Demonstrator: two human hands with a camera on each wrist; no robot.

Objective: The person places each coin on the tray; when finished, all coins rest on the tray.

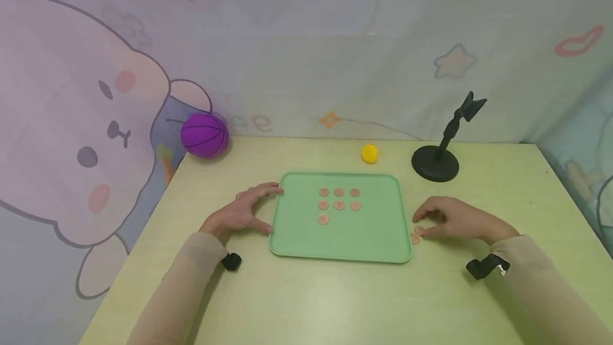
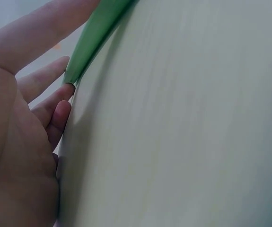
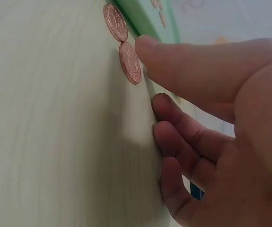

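Seven coins (image 1: 339, 205) on the green tray (image 1: 373, 238), complete only in head view

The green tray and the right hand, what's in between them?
Two copper-coloured coins lie on the table between the green tray and the right hand. Both the head and right wrist views show them.

faint backdrop lettering (image 1: 261, 123) unreadable, coin markings (image 3: 130, 63) illegible

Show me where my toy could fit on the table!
Free: table before the tray, between the sleeves; also the tray's near right corner. Crowded: beside the tray's right edge, with two coins and the right hand.
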